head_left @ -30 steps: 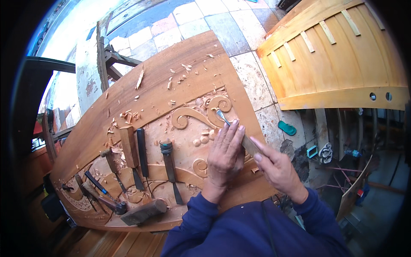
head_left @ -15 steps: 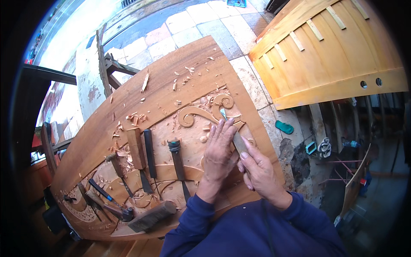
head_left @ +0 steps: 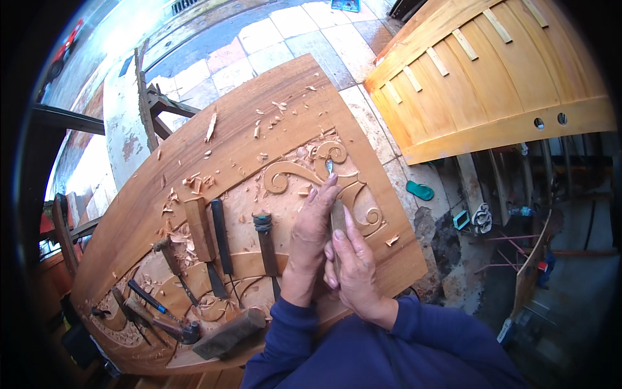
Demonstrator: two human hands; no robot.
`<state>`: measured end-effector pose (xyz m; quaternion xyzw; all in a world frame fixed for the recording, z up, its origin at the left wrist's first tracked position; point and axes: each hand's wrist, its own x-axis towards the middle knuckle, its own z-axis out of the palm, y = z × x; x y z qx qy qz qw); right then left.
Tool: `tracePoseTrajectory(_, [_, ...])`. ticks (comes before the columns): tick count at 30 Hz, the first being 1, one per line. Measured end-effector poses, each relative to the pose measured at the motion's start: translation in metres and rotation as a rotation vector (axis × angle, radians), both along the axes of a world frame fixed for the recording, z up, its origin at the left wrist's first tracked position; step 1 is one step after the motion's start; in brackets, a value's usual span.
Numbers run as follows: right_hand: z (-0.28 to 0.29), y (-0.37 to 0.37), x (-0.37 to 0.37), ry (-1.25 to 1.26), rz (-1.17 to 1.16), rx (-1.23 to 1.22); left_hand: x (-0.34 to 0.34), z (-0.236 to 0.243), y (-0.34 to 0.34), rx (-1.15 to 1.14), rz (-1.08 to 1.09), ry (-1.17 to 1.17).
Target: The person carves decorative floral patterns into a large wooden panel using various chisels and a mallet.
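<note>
My right hand (head_left: 359, 262) is wrapped round the wooden handle of a carving chisel (head_left: 337, 220). My left hand (head_left: 312, 223) is closed against its front part, fingers pointing along the blade and partly hiding it. The bright blade shows just past my fingertips, among raised scrolls (head_left: 278, 178) near the far right corner of a carved wooden panel (head_left: 259, 129). I cannot tell whether the edge is cutting. Left of my hands lie a chisel with a dark-wrapped handle (head_left: 263, 227), a black-handled chisel (head_left: 221, 233) and a thick-handled chisel (head_left: 198, 227).
A wooden block (head_left: 230, 334), a hammer (head_left: 184, 332) and several more tools lie at the panel's near left. Loose shavings (head_left: 194, 181) are scattered over it. A yellowish slatted wooden panel (head_left: 479, 84) stands at right, with a green sandal (head_left: 420, 190) on the floor below.
Both hands and the chisel's handle have swung left, so the chisel points more straight ahead. Its tip stays near the same scrolls. A smaller scroll at right is now uncovered. The view has shifted slightly.
</note>
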<state>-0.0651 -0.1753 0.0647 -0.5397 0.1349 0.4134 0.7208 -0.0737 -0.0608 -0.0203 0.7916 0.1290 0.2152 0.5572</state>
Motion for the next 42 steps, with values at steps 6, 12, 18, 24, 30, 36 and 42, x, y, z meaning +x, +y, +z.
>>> tracePoseTrajectory(6, [0.034,-0.007,0.027,0.113,-0.012,0.091,-0.004,-0.007,-0.002,0.001,0.126,-0.071])
tracePoseTrajectory(12, [0.028,-0.090,0.055,-0.053,0.251,-0.091,0.001,0.007,0.004,0.246,0.480,-0.113])
tracePoseTrajectory(18, [0.047,-0.126,0.096,-0.473,0.170,-0.230,0.051,0.014,0.025,0.655,0.207,0.186])
tracePoseTrajectory(24, [0.011,-0.085,0.139,-0.756,-0.021,-0.038,0.044,0.017,0.035,0.329,0.627,0.069])
tracePoseTrajectory(30, [-0.001,0.012,0.132,-0.808,0.232,0.439,-0.012,0.032,-0.033,-0.301,0.587,-0.209])
tracePoseTrajectory(36, [-0.002,0.053,0.129,-1.636,1.043,0.683,-0.055,0.045,-0.071,-1.133,0.615,-0.517])
tracePoseTrajectory(42, [-0.042,0.059,0.137,-1.775,1.287,0.824,-0.044,0.051,-0.081,-1.284,0.629,-0.525])
